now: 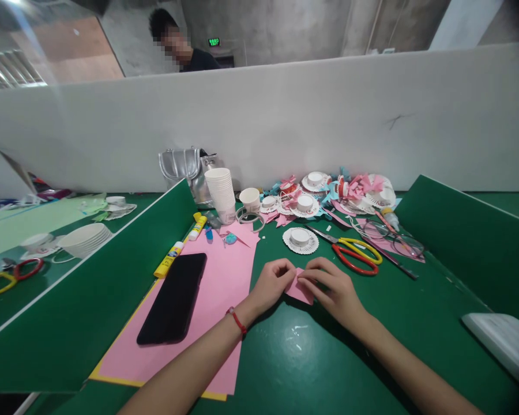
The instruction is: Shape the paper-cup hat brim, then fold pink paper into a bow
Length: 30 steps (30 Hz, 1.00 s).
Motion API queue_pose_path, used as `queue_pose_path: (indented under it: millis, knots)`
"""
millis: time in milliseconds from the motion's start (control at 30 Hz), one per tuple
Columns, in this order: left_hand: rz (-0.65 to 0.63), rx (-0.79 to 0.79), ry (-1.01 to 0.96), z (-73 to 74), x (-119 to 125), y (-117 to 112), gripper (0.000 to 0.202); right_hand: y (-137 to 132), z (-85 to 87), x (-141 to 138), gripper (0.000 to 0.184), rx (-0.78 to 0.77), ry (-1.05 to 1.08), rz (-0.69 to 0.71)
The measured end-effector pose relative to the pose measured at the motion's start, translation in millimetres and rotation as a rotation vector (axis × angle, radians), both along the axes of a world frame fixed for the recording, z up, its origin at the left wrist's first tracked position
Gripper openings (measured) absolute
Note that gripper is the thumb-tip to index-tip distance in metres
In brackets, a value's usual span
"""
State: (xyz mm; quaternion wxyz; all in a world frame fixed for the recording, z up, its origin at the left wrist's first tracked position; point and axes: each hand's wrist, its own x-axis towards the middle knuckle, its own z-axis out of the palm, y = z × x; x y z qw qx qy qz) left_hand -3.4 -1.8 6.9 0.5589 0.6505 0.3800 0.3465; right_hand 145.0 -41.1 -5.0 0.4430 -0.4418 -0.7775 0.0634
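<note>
Between my two hands is a small piece of pink paper (300,291), just above the green table. My left hand (273,283), with a red bracelet at its wrist, pinches the paper's left edge. My right hand (332,286) has its thumb and fingertips on the paper's upper right part. Just beyond my hands lies a white fringed paper-cup piece (300,240), its base facing up. Scissors (357,253) with red and yellow handles lie behind my right hand, blades toward the upper left.
Left of my hands, a black phone (173,300) rests on pink sheets (225,323) beside two glue sticks (169,259). Stacked paper cups (220,193), finished cup-and-paper pieces (305,203) and glasses (410,245) stand farther back. Green dividers (467,236) flank the table; a person (177,46) is beyond the wall.
</note>
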Motion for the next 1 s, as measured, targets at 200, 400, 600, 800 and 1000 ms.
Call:
queue_pose_path:
  millis: [200, 400, 600, 800, 1000]
  knots:
    - [-0.055, 0.07, -0.01, -1.5, -1, 0, 0.02, 7, -4.2, 0, 0.014, -0.64, 0.685, 0.015]
    - [-0.039, 0.065, -0.049, 0.3, 0, -3, 0.02, 6, -2.8, 1, 0.016, -0.806, 0.895, -0.039]
    - [-0.053, 0.067, -0.05, 2.3, 0, -4, 0.019, 5, -1.3, -1, 0.013, -0.725, 0.865, -0.089]
    - [-0.035, 0.059, 0.009, 0.0, 0, -5, 0.019, 4, -2.1, -3, 0.011, -0.673, 0.828, -0.101]
    - [-0.044, 0.095, 0.034, -0.3, 0, -5, 0.027, 1, 1.4, -10, 0.009, -0.576, 0.768, -0.162]
